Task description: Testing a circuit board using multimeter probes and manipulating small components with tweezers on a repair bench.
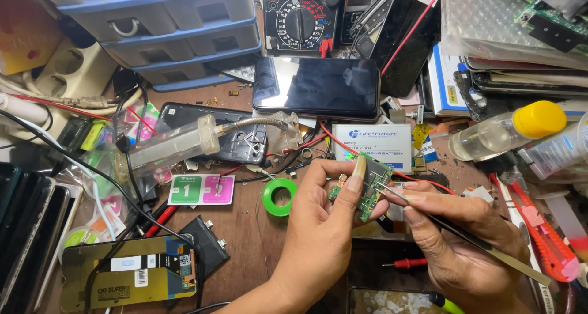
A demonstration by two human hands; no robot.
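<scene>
A small green circuit board [361, 190] is pinched between thumb and fingers of the left hand [324, 228], just right of the frame's centre. Slim metal tweezers [453, 231] are gripped by the right hand [456, 240], their tips touching the board. A green tape ring [279, 197] lies just left; a black phone [316, 87] sits above, a yellow-capped clear bottle [508, 130] at upper right.

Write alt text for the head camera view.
Over a cluttered wooden workbench, the left hand holds a small green circuit board while the right hand touches metal tweezers to it. A green tape roll and black phone lie nearby.
</scene>
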